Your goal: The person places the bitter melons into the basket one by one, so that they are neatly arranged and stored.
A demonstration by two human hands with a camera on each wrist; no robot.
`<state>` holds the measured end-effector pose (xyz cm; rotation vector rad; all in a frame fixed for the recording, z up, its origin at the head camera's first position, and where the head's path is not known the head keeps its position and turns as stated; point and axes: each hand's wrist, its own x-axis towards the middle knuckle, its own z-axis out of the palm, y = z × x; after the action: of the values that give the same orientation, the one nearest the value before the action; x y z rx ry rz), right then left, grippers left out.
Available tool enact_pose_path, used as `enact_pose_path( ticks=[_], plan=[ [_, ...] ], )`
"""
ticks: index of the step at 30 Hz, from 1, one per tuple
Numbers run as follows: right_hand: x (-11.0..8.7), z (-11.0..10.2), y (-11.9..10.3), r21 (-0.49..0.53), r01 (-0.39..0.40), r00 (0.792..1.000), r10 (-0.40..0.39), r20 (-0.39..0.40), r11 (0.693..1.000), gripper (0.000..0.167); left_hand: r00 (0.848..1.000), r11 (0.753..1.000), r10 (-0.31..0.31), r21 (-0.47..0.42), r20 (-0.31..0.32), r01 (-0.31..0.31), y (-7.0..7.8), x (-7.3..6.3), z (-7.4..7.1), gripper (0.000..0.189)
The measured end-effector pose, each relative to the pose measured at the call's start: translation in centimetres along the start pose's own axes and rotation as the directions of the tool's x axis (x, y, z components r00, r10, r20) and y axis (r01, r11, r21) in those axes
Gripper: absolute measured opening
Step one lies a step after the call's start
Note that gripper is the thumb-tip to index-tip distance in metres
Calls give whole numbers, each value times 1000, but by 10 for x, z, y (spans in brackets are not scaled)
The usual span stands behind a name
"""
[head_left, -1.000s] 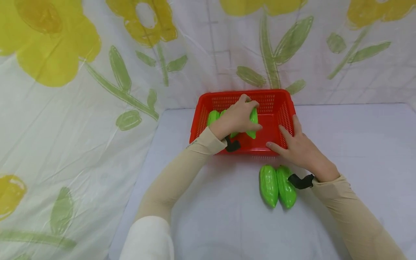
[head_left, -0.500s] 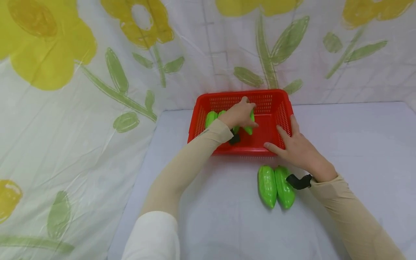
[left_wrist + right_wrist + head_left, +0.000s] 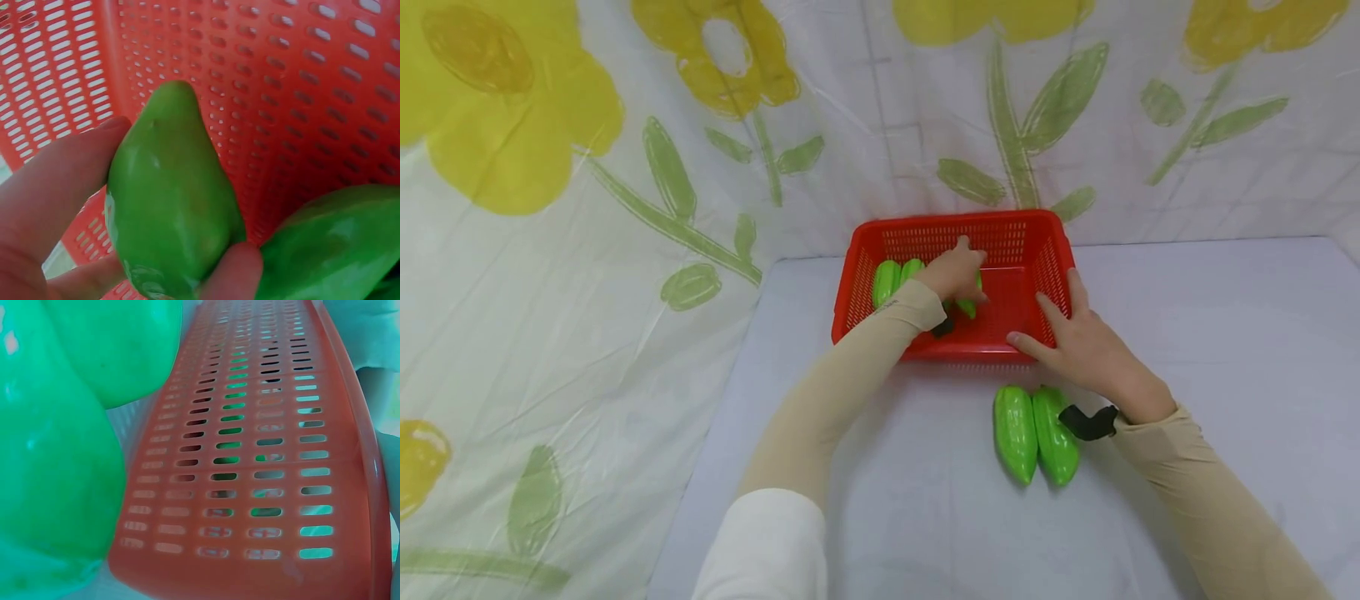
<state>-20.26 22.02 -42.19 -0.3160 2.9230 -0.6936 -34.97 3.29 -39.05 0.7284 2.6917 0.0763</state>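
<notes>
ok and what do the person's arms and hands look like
Beige sleeves reach both wrists, with a white sleeve farther up on the left side and a small dark marking near the left cuff. A black piece shows at each wrist. The left hand and right hand are bare.

- White table (image 3: 1217, 325), its flat top pale and faintly creased.
- White flower-print sheet (image 3: 850, 179), thin and wrinkled, hanging behind the table and draping past its left edge.
- Large yellow flower (image 3: 512, 117) on the sheet, beyond the table's far-left corner.
- Soft, diffuse light across the table.
</notes>
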Motion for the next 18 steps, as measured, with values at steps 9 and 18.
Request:
enact_pose_path(
  ticks=[9,18],
  plan=[
    [-1,-1,-1,-8,-11,1000,11,12,1000,101,1000,998,2,63,-20,-1,4,6,12,77],
    [0,1,0,-6,-7,1000,7,3,1000,99,1000,995,-6,103,-10,7,5,8,17,89]
  ],
)
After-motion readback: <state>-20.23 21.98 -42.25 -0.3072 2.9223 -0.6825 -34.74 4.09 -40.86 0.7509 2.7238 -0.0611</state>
